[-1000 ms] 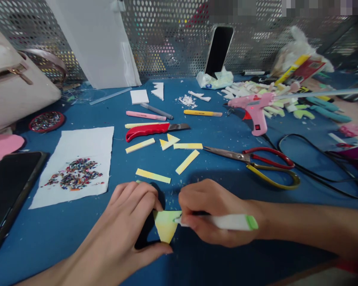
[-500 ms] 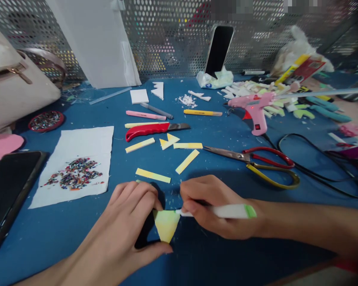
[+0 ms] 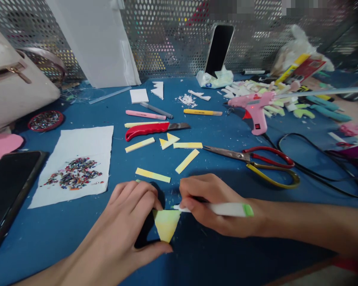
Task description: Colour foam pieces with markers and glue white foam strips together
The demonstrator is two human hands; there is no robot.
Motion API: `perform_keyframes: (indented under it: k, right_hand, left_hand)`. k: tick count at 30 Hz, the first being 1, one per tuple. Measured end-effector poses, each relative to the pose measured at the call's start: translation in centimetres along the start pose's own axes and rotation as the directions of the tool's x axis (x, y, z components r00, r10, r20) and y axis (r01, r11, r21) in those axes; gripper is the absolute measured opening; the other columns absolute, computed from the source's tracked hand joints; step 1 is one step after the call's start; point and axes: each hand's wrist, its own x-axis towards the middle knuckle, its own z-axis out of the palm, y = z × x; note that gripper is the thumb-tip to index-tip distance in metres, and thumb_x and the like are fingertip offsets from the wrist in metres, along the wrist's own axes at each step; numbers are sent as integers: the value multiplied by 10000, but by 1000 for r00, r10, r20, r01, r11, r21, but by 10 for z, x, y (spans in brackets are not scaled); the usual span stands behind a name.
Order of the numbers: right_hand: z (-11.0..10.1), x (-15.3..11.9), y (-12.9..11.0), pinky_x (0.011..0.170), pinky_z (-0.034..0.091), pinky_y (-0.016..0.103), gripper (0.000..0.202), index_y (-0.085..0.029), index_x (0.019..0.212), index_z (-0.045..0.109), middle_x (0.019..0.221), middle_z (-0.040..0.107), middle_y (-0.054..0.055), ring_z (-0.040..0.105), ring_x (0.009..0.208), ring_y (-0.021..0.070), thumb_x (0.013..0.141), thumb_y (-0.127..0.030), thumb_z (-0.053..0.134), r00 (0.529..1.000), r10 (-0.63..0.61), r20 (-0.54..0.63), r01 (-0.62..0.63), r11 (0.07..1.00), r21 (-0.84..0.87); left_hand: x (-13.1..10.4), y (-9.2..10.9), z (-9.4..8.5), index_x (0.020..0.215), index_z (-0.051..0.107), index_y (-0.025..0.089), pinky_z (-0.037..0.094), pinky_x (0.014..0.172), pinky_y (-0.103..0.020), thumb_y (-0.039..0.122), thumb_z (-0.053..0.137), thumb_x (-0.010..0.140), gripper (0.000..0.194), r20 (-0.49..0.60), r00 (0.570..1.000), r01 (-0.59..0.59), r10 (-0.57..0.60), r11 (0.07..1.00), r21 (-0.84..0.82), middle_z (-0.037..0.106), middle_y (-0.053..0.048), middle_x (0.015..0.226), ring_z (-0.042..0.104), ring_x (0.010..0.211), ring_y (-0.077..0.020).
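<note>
A small triangular piece (image 3: 167, 224), green at its wide top edge and yellow toward its point, lies on the blue table. My left hand (image 3: 131, 218) grips it between the thumb at the lower point and a finger at the upper left corner. Closed round a white marker with a green end (image 3: 226, 209), my right hand (image 3: 211, 204) holds the tip at the piece's upper right edge. Just beyond the hands lies a yellow-green strip (image 3: 153, 175), with another yellow strip (image 3: 187, 161) farther right.
Scissors (image 3: 250, 159), a red-handled knife (image 3: 149, 130) and a yellow marker (image 3: 203, 113) lie beyond the hands. A pink glue gun (image 3: 256, 109) stands at right. Beads rest on white paper (image 3: 86, 139) at left, beside a black phone (image 3: 12, 190).
The marker tip has shifted slightly left and up along the piece's top edge, my right hand moving with it. My left hand and the piece stay in place.
</note>
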Motion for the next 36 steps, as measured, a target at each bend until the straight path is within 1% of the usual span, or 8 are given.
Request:
perform_keyframes:
  k: [3, 12, 16, 20, 24, 28, 32, 36]
  right_hand:
    - [0, 0, -1, 581, 314, 220, 172, -197, 813, 430, 696, 460, -43, 418, 617, 89, 964, -238, 501, 996, -70, 53, 68, 997, 36]
    - [-1, 1, -1, 583, 296, 232, 180, -205, 795, 393, 687, 438, -41, 386, 613, 97, 956, -196, 472, 994, -94, 62, 94, 996, 9]
    - [-3, 0, -1, 571, 283, 237, 189, -208, 791, 374, 676, 409, -48, 358, 581, 92, 963, -194, 453, 999, -37, -3, 37, 999, -5]
    - [-2, -1, -1, 567, 280, 245, 182, -211, 790, 367, 680, 404, -42, 360, 592, 99, 948, -196, 456, 992, -108, 65, 108, 994, 6]
    - [-2, -1, -1, 555, 276, 245, 191, -215, 786, 342, 663, 379, -46, 334, 567, 95, 953, -178, 427, 998, -57, -9, 58, 998, 0]
    - [-1, -1, -1, 554, 281, 249, 168, -218, 793, 347, 664, 386, -40, 348, 580, 105, 934, -183, 431, 992, -117, 47, 116, 993, 13]
    - [-2, -1, -1, 547, 274, 244, 193, -218, 782, 338, 654, 384, -45, 344, 559, 98, 952, -182, 424, 998, -62, -12, 62, 998, -5]
    - [-2, -1, 0, 556, 287, 248, 177, -223, 790, 339, 661, 399, -40, 364, 575, 108, 946, -189, 415, 989, -137, 55, 137, 991, -1]
  left_hand:
    - [0, 0, 0, 1015, 515, 258, 420, 827, -381, 416, 816, 811, 397, -3, 1000, -1, 1, 1000, 6, 597, -16, 1090, 545, 993, -256]
    - [0, 1, 1, 1024, 507, 259, 418, 843, -391, 415, 817, 812, 406, -4, 1000, 4, -4, 1000, 20, 596, -23, 1107, 544, 1009, -261]
    - [0, 1, 0, 991, 522, 255, 430, 824, -385, 490, 779, 836, 381, 14, 1000, 16, -17, 1000, 13, 602, -30, 1080, 550, 990, -262]
    - [0, 2, 0, 1002, 512, 255, 417, 843, -390, 423, 828, 800, 411, 0, 1000, 31, -31, 999, 18, 591, -18, 1094, 541, 1005, -256]
    - [1, 1, 1, 1003, 506, 258, 417, 822, -382, 443, 812, 816, 404, 9, 1000, -4, 4, 1000, 7, 595, -19, 1080, 544, 992, -257]
    - [0, 0, 1, 1017, 502, 258, 416, 842, -389, 428, 803, 824, 396, 0, 1000, -5, 5, 1000, 21, 597, -24, 1097, 547, 1007, -261]
    - [-1, 0, 0, 1013, 506, 256, 423, 824, -389, 481, 787, 835, 402, 27, 1000, 1, -2, 1000, 23, 595, -27, 1093, 551, 992, -261]
    - [-1, -1, 0, 1016, 508, 258, 427, 823, -391, 449, 795, 830, 391, 19, 1000, -3, 3, 1000, 12, 595, -25, 1102, 553, 1001, -262]
